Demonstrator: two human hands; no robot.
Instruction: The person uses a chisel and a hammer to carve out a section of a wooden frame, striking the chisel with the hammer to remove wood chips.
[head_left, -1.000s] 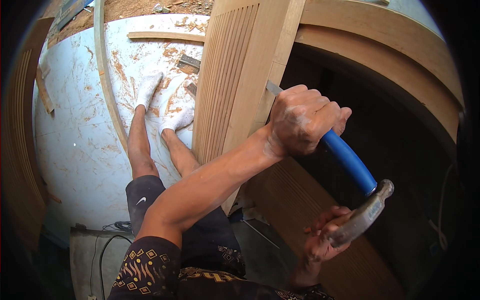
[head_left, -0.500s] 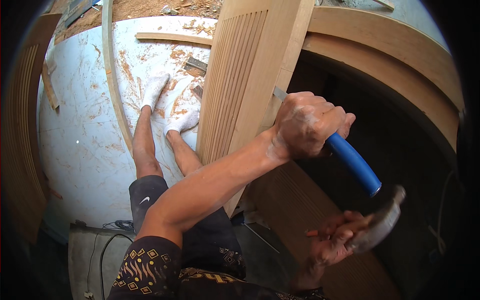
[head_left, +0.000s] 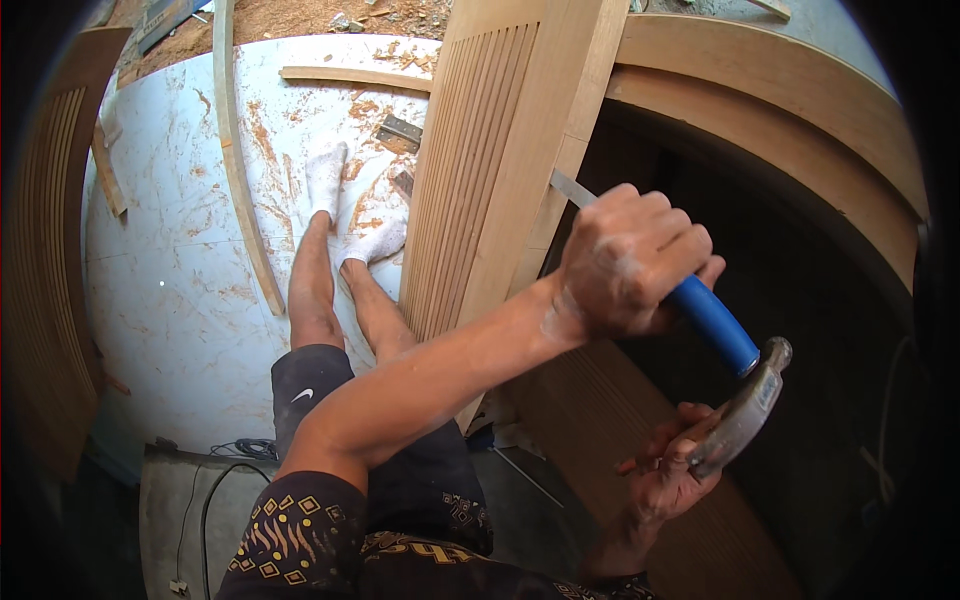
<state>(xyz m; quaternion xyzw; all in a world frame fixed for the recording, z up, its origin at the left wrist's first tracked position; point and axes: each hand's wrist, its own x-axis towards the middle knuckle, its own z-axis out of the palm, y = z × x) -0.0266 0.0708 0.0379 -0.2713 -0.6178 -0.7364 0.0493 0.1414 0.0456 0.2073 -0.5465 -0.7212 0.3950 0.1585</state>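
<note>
In the head view, my left grip (head_left: 640,262) wraps the blue-handled chisel (head_left: 718,325), seemingly to steady its blade against the edge of the grooved wooden panel (head_left: 505,170); my right grip (head_left: 672,478) holds the hammer (head_left: 745,415) near the chisel's butt, contact hard to judge.

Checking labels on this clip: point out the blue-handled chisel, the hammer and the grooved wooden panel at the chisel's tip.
Blue-handled chisel (head_left: 718,325): head view, on the blue handle.
Hammer (head_left: 742,416): head view, on the metal head.
Grooved wooden panel (head_left: 482,180): head view, on its grooved face.
</note>
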